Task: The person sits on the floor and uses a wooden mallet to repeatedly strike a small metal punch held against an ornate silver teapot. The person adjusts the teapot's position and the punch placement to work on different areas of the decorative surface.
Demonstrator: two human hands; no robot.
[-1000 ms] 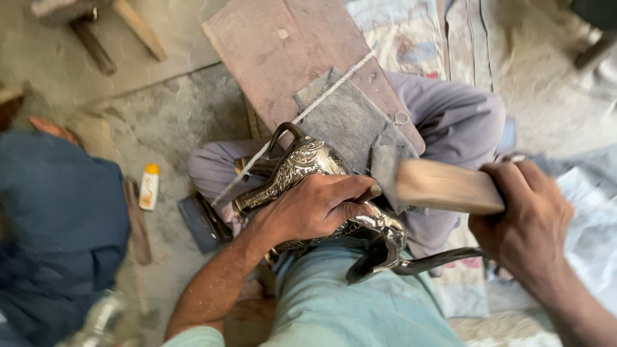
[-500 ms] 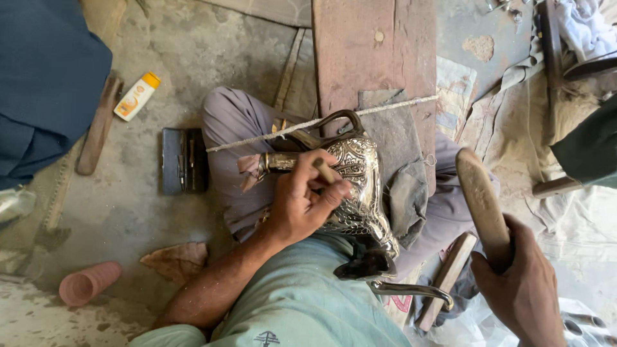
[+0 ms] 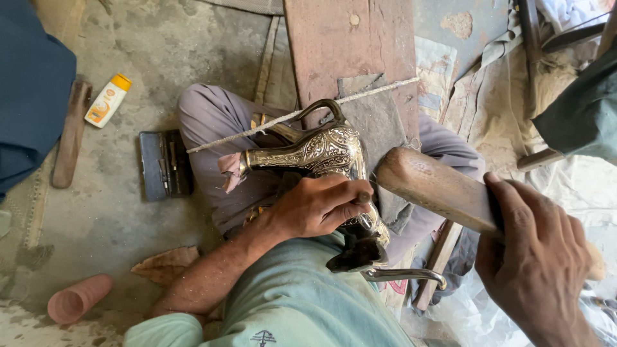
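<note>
Fingers [image 3: 347, 196] on ewer [image 3: 321, 151], mallet [image 3: 437, 189] raised.

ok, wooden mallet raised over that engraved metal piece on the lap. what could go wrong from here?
1. The left hand pinches a small punch on the engraved metal vessel; the wooden mallet in the right hand is close, so a slightly off strike could hit fingers.
2. The vessel rests on the lap, apparently unclamped; a blow might shift it and mar the pattern.

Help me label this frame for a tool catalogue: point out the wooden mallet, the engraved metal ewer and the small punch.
wooden mallet [image 3: 430, 186], head view, on its rounded head.
engraved metal ewer [image 3: 324, 149], head view, on its patterned body.
small punch [image 3: 364, 197], head view, on its top end above the fingers.
</note>
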